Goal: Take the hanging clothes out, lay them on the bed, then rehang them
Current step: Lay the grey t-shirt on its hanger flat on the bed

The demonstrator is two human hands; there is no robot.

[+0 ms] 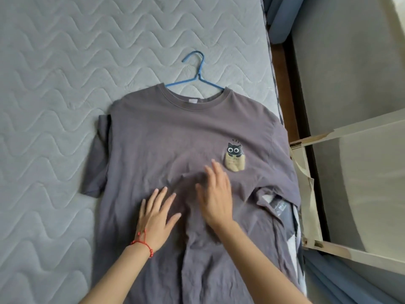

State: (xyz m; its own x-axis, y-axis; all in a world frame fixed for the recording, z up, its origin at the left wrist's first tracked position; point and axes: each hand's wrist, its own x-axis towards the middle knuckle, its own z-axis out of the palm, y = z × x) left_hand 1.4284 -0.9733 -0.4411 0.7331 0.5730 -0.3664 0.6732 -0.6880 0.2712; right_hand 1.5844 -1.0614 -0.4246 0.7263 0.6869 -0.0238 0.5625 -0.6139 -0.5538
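A grey T-shirt [175, 139] with a small cat print on the chest lies flat, front up, on the quilted grey mattress [54, 84]. A blue wire hanger [198, 71] sits inside its neck, with the hook pointing away from me. My left hand [156, 213], with a red string bracelet at the wrist, rests flat on the shirt's middle, fingers spread. My right hand [215, 194] lies flat beside it, just below the cat print, slightly blurred. Neither hand grips anything. A fold of cloth bunches between the hands.
More clothes [282, 213] lie under the shirt's right side at the mattress edge. A cream wardrobe door [350, 194] stands open at the right, past a narrow strip of floor. Blue fabric [328, 279] hangs below it.
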